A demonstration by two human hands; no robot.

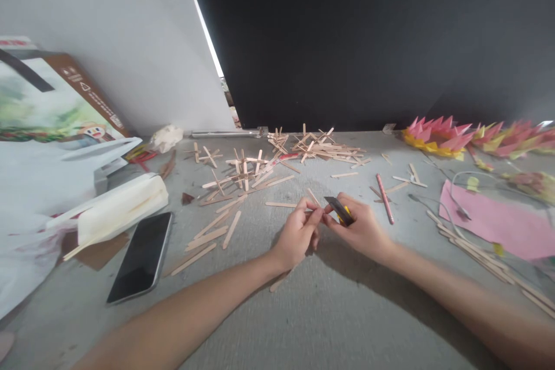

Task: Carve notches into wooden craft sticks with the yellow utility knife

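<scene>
My left hand [300,231] is closed, fingers pinched on a wooden craft stick [314,198] whose end juts up past the fingertips. Close against it, my right hand [358,224] is wrapped round a yellow utility knife [342,212], its dark blade end angled up and to the left. The fingertips of both hands meet near the stick; exactly how they touch it is hidden. One craft stick [281,204] lies flat just left of the hands, and another [281,280] lies partly under my left wrist.
Several crossed-stick pieces [245,170] and a loose stick pile [333,150] lie ahead. A phone [141,257] and white plastic bag [39,196] are left. Rightward are a red pencil [384,199], pink paper [489,225], a cable [453,193] and folded-paper pieces [437,137]. A black panel [347,40] stands behind.
</scene>
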